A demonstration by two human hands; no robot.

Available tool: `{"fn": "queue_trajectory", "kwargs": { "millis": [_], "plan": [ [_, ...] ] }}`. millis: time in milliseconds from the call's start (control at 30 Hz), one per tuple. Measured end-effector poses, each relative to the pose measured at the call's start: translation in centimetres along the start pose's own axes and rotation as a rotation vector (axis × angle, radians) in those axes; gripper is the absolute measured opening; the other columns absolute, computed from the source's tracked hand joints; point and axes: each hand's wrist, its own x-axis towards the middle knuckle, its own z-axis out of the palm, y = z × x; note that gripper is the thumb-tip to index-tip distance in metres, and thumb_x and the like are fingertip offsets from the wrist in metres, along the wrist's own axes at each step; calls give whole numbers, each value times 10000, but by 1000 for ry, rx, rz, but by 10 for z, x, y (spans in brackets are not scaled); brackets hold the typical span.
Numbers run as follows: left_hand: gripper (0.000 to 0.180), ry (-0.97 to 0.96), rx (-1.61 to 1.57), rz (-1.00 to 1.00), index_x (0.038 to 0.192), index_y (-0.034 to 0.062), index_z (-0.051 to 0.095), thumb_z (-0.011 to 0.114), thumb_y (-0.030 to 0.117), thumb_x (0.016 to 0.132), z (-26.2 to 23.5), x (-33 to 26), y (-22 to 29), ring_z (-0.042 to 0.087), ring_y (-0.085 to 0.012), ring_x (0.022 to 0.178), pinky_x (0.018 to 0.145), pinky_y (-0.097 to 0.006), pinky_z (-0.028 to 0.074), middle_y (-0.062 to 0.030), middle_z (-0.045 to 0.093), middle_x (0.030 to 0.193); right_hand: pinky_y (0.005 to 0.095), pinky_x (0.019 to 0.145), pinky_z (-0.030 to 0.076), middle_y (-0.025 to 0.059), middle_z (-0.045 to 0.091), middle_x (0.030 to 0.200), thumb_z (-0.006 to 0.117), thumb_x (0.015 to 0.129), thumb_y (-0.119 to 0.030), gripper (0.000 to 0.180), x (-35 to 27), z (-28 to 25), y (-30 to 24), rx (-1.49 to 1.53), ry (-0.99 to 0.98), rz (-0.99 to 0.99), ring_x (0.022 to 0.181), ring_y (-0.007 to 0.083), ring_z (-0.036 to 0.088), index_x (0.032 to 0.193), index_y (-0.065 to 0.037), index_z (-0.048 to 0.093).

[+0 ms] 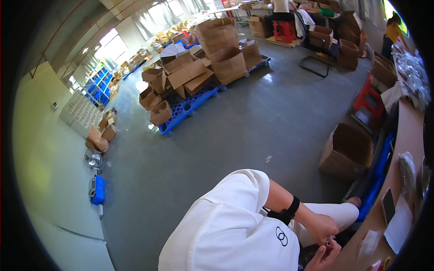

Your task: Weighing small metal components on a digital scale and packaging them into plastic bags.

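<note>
My left hand (322,227) comes in from a white sleeve and wears a black band at the wrist. Its fingers curl down at the edge of a brown table (407,131). My right hand (322,258) sits just below it at the frame's bottom, fingers bent toward the left hand. The two hands meet over something small that I cannot make out. Whether either hand grips it is unclear. A dark phone (388,205), a white sheet (400,226) and a small clear bag (368,243) lie on the table beside the hands.
An open cardboard box (346,151) stands on the grey floor by the table, with blue crates (377,180) and a red stool (368,97) nearby. Stacked boxes fill a blue pallet (190,101). A fan (93,159) stands by the left wall. A person in yellow (392,31) works far right.
</note>
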Motion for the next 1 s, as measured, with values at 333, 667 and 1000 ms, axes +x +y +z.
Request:
{"fn": "queue_trajectory", "kwargs": {
  "millis": [333,667,1000],
  "plan": [
    [510,-442,-163,19,1049,12,532,832,246,709,-14,54,16,640,-447,876,705,-479,498,-242,648,907,373,739,497,141,591,925,763,793,-20,133,10,-12,-35,-326,493,131,848,307,604,884,-6,668],
    [323,-661,-149,606,874,42,627,841,115,644,28,116,42,621,-376,837,758,-409,493,-128,658,837,345,650,516,51,705,825,794,814,-144,179,-30,-23,-53,-582,721,389,728,269,606,961,-64,732],
    [259,-593,-206,358,823,18,635,861,75,708,37,147,33,641,-281,711,658,-355,504,-118,660,776,295,726,541,73,691,1072,713,937,-231,280,-76,-99,-74,-325,602,517,857,186,645,1144,-45,675]
  ]
}}
